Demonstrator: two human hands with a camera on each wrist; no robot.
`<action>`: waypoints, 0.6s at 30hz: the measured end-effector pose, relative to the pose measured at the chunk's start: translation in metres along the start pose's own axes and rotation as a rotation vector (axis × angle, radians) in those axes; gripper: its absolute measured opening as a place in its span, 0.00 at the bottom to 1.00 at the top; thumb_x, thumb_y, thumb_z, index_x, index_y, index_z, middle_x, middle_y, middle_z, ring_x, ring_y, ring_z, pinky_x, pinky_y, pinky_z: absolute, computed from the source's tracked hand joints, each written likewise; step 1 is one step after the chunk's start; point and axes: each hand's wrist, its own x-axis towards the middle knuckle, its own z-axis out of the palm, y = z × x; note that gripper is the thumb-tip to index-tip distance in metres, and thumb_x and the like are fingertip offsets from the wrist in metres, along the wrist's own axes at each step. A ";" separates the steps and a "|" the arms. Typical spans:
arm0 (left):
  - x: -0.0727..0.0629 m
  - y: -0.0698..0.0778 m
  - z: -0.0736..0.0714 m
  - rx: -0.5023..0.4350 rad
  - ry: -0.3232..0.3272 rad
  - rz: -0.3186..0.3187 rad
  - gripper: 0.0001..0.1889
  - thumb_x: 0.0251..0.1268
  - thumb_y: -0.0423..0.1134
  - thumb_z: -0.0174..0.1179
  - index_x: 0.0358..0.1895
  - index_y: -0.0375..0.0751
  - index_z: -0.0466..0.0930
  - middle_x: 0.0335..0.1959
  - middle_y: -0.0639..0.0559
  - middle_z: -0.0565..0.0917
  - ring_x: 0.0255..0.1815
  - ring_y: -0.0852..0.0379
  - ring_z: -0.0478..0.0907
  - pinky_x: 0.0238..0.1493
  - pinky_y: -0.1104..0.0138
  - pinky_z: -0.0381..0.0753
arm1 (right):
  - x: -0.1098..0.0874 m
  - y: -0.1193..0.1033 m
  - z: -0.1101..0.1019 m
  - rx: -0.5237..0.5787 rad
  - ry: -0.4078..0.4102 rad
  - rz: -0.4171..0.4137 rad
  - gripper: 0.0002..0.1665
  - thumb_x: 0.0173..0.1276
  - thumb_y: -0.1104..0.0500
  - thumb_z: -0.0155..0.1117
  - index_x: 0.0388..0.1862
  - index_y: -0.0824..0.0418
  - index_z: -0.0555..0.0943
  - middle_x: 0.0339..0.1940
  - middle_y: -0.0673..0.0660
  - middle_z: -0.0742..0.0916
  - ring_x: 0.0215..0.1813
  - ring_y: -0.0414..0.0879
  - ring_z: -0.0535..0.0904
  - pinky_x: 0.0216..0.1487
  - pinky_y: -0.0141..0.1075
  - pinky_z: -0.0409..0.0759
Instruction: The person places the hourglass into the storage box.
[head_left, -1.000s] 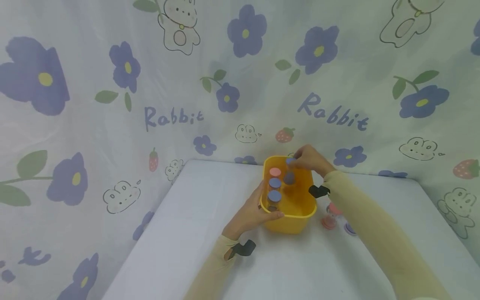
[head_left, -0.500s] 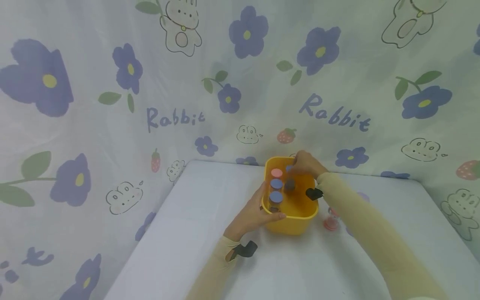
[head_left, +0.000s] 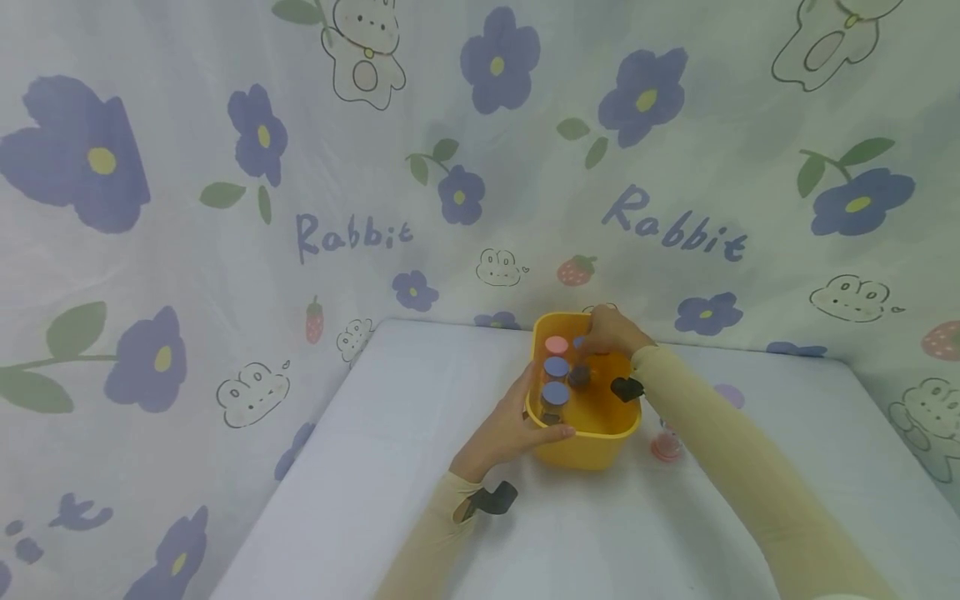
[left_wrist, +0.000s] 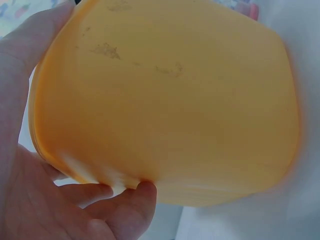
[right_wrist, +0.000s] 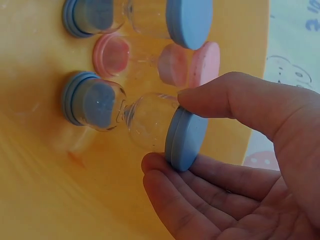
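Observation:
My right hand reaches into a yellow plastic bin and pinches the blue cap of an hourglass between thumb and fingers. Blue sand fills the hourglass's lower bulb, and its base is down inside the bin. Beside it, in the right wrist view, stand a pink hourglass and another blue hourglass. The head view shows a row along the bin's left wall: a pink cap behind two blue caps. My left hand grips the bin's left side, thumb over the near rim, fingers against the outer wall.
On the white table, right of the bin, stands an hourglass with a pink base. A light purple round cap shows past my right sleeve, which hides part of that area. A patterned curtain hangs close behind the bin.
My right hand has gone lower into the bin with the blue hourglass, moving slightly nearer. My left hand keeps its grip on the bin. The head view has shifted a little.

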 end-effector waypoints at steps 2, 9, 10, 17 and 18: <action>0.000 0.000 0.000 0.004 0.002 -0.005 0.57 0.55 0.64 0.75 0.81 0.78 0.42 0.82 0.55 0.62 0.78 0.58 0.65 0.78 0.42 0.69 | 0.001 0.001 0.001 0.004 0.002 0.014 0.16 0.58 0.62 0.73 0.43 0.66 0.80 0.27 0.54 0.78 0.31 0.50 0.75 0.32 0.33 0.77; -0.002 0.001 0.000 0.023 0.011 -0.033 0.58 0.55 0.64 0.74 0.81 0.78 0.39 0.83 0.56 0.60 0.80 0.55 0.63 0.78 0.41 0.68 | 0.003 0.002 0.004 0.005 0.000 0.044 0.17 0.58 0.62 0.72 0.45 0.66 0.80 0.30 0.56 0.80 0.34 0.51 0.76 0.38 0.37 0.80; -0.002 0.001 0.000 0.025 0.011 -0.032 0.58 0.55 0.64 0.75 0.81 0.78 0.39 0.83 0.56 0.59 0.80 0.55 0.63 0.78 0.41 0.68 | 0.003 0.002 0.004 0.000 0.000 0.041 0.18 0.58 0.62 0.72 0.45 0.66 0.80 0.31 0.56 0.80 0.34 0.51 0.76 0.40 0.38 0.80; -0.002 0.001 0.001 0.018 0.017 -0.025 0.57 0.55 0.63 0.75 0.81 0.78 0.41 0.83 0.55 0.60 0.80 0.54 0.64 0.79 0.41 0.67 | 0.006 0.003 0.006 -0.017 -0.005 0.001 0.16 0.57 0.63 0.72 0.43 0.67 0.80 0.26 0.54 0.79 0.30 0.48 0.74 0.34 0.35 0.77; -0.002 0.001 0.001 0.017 0.018 -0.029 0.58 0.54 0.64 0.75 0.81 0.78 0.41 0.83 0.55 0.60 0.80 0.55 0.63 0.79 0.41 0.66 | 0.006 0.003 0.006 -0.012 -0.006 -0.005 0.15 0.57 0.63 0.72 0.42 0.67 0.80 0.26 0.54 0.79 0.29 0.48 0.74 0.33 0.35 0.77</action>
